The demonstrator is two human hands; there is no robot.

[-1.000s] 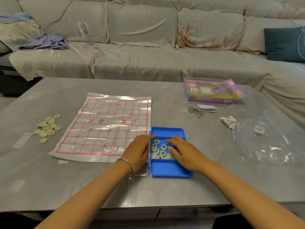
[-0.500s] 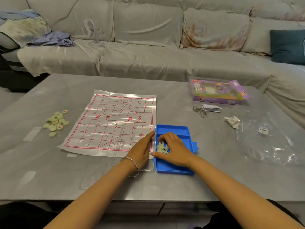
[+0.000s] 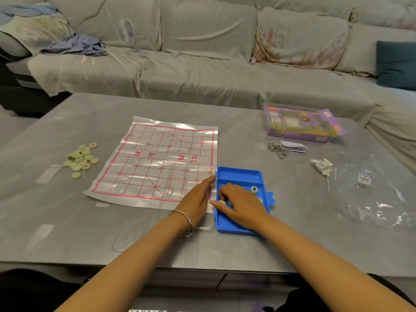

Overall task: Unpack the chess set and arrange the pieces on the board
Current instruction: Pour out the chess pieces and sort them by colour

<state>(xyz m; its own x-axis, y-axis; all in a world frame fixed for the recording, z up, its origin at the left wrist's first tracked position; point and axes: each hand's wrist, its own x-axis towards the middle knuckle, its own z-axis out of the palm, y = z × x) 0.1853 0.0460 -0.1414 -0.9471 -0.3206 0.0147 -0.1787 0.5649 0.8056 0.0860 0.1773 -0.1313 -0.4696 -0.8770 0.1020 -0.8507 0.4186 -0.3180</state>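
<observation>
A clear plastic board sheet (image 3: 157, 154) with a red grid lies flat on the grey table. To its right stands a blue tray (image 3: 240, 176). My right hand (image 3: 242, 206) lies inside the tray, fingers curled over several pale round pieces; one piece (image 3: 222, 202) shows at my fingertips. A single black-marked piece (image 3: 254, 189) lies loose in the tray beside the hand. My left hand (image 3: 198, 201) rests flat against the tray's left wall, fingers together, holding nothing. A heap of pale green pieces (image 3: 81, 158) sits left of the board.
The purple game box (image 3: 301, 124) lies at the back right, with a metal ring puzzle (image 3: 276, 149) and a folded leaflet (image 3: 292, 147) before it. Crumpled paper (image 3: 322, 165) and a clear plastic bag (image 3: 371, 194) lie right. A clear lid (image 3: 171, 194) overlaps the board's near corner.
My right hand has slid to the left side of the tray and closed over the pieces, leaving one piece loose. My left hand has stayed against the tray's left wall.
</observation>
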